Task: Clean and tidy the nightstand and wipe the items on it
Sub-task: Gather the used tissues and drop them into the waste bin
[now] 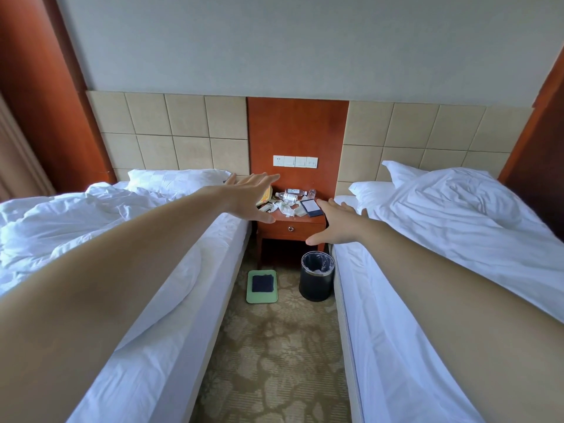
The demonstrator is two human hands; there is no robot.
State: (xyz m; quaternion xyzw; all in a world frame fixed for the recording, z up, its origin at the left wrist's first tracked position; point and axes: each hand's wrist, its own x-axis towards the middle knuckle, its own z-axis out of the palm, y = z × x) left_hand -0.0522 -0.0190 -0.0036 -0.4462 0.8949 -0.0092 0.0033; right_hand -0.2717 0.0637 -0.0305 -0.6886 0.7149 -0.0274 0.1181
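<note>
Left hand: stretched out, fingers straight and spread, holding nothing, in front of the nightstand's left edge.
Right hand: fingers apart, empty, at its right edge.
Nightstand: glossy reddish wood, 1 drawer with a round metal knob, far between 2 white-sheeted beds.
Top: clear plastic bottles lying flat, crumpled white tissues, flat dark tablet with pale screen.
Floor: black cylindrical bin right; dark square cloth on a green rounded tray left.

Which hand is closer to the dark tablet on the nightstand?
The right hand; its fingertips are beside the tablet, the left hand across the nightstand.
</note>
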